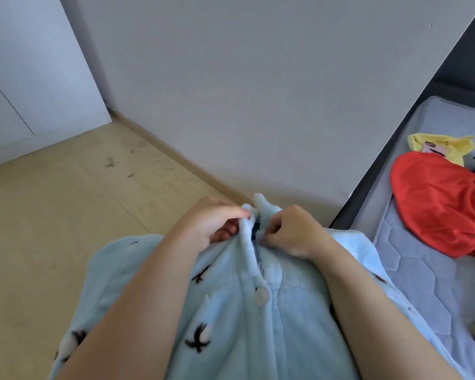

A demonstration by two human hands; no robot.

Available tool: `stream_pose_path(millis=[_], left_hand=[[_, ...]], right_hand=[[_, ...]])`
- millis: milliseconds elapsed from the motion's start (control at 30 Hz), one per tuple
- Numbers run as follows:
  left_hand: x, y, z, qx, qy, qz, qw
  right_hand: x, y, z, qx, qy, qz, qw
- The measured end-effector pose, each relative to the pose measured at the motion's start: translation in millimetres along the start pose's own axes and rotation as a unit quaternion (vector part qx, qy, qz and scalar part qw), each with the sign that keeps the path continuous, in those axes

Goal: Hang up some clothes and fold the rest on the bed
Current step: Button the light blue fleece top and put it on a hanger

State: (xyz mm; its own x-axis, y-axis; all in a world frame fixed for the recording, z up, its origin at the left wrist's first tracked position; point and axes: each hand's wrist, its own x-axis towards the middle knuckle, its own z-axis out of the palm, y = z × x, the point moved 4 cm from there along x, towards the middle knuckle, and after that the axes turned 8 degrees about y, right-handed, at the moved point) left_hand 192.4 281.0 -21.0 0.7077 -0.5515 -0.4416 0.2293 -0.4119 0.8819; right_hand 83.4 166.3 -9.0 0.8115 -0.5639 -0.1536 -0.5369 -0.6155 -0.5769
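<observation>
Two hands (217, 223) (294, 231), one blue garment (231, 311), one red garment (444, 204), one yellow garment (462, 145).

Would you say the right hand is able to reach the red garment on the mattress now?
Probably not at once: the right hand pinches the light blue fleece top at its collar. Once it lets go, only bare mattress seems to lie between it and the red garment.

The light blue fleece top (231, 311) bears scattered dark brown and white motifs and a round white button (262, 293). The grey mattress (422, 270) is hexagon-quilted; on it lie a red cloth garment (444, 204) and a yellow cloth garment (462, 145).
</observation>
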Motion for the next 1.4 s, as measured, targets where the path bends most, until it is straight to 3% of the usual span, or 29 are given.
stream_pose_path(millis=[133, 233, 300, 367, 433, 533, 700, 833, 900, 967, 1033, 1133, 1400], left_hand=[[7, 14, 4, -0.229, 0.048, -0.054, 0.971], [11, 21, 3, -0.279, 0.067, -0.04, 0.957], [11, 14, 4, -0.23, 0.075, -0.026, 0.97], [9, 2, 4, -0.131, 0.094, 0.008, 0.987], [7, -5, 4, -0.041, 0.112, 0.054, 0.991], [7, -7, 2, 0.006, 0.115, 0.077, 0.99], [5, -6, -2, 0.042, 0.101, 0.099, 0.989], [-1, -4, 4, 0.098, 0.074, 0.139, 0.983], [0, -2, -1, 0.088, 0.105, 0.151, 0.979], [0, -1, -7, 0.058, 0.128, 0.157, 0.978], [-2, -1, -5, 0.081, 0.108, 0.161, 0.978], [-4, -5, 2, 0.155, 0.067, 0.16, 0.973], [-7, -4, 3, 0.153, 0.073, 0.177, 0.97]], right_hand=[[19, -4, -32, 0.253, 0.145, 0.1, 0.951], [28, -20, -29, 0.235, 0.137, 0.091, 0.958], [24, -25, -6, 0.099, 0.056, 0.068, 0.991], [16, -22, 11, 0.042, 0.002, 0.058, 0.997], [13, -12, 13, 0.153, 0.009, 0.094, 0.984], [9, -3, 9, 0.35, 0.006, 0.163, 0.922], [8, -1, 6, 0.443, 0.014, 0.201, 0.873], [8, 1, 5, 0.44, 0.032, 0.194, 0.876], [8, 2, 5, 0.364, 0.037, 0.173, 0.915], [7, -1, 9, 0.218, 0.022, 0.128, 0.967], [6, -5, 11, 0.142, 0.021, 0.096, 0.985], [8, -4, 11, 0.187, 0.045, 0.104, 0.976], [11, 6, 10, 0.373, 0.023, 0.178, 0.91]])
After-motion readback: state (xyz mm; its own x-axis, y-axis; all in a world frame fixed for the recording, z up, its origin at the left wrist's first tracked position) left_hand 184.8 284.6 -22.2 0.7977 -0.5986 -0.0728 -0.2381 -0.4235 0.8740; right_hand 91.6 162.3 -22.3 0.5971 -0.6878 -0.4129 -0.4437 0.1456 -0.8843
